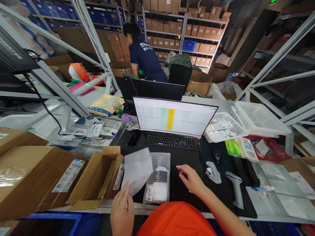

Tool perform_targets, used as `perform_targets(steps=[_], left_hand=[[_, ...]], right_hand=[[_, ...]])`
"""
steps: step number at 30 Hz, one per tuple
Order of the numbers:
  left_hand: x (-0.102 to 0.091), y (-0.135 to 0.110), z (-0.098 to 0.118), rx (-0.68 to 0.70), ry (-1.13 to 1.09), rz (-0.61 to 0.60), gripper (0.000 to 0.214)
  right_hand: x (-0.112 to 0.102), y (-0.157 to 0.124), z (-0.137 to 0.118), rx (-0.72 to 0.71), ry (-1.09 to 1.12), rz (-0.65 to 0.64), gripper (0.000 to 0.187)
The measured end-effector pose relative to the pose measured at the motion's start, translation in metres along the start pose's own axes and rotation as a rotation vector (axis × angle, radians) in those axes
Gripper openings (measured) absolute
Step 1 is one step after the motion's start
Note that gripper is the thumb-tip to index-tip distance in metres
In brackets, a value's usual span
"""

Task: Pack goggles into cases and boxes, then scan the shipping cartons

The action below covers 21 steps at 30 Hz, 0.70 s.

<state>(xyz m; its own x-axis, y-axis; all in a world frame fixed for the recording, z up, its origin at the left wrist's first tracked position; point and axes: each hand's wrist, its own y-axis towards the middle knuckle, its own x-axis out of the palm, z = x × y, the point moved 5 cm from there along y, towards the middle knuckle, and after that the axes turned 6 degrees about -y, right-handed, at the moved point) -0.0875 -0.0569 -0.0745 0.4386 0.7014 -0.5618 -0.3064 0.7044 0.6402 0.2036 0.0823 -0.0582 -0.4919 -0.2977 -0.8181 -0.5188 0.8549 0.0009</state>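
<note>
My left hand [123, 208] pinches the lower edge of a frosted plastic bag [138, 167], lifted at a tilt beside an open cardboard box [104, 173]. Flat on the black desk mat [180, 200] lies another frosted zip bag [161, 164] with dark print. A white item [160, 190] and a barcode label [149, 192] show in that bag's lower half. Just right of it, my right hand [193, 180] hovers over the mat, its fingers apart and holding nothing. Whether anything is inside the lifted bag, I cannot tell.
A monitor [174, 116] and keyboard [169, 140] stand ahead. Rightward are a mouse [217, 156], a barcode scanner [235, 188] and a white basket [225, 127]. A large carton [36, 177] sits at left. Beyond the desk, a co-worker [147, 60] bends over.
</note>
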Motion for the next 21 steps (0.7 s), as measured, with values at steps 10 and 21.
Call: perform_targets(steps=[10, 21], left_hand=[[0.086, -0.022, -0.03, -0.439, -0.235, -0.188, 0.048], [0.099, 0.007, -0.013, -0.673, -0.386, -0.1, 0.066]], right_hand=[[0.086, 0.152, 0.03, 0.068, -0.343, -0.22, 0.046], [0.083, 0.167, 0.028, -0.064, -0.433, -0.246, 0.028]])
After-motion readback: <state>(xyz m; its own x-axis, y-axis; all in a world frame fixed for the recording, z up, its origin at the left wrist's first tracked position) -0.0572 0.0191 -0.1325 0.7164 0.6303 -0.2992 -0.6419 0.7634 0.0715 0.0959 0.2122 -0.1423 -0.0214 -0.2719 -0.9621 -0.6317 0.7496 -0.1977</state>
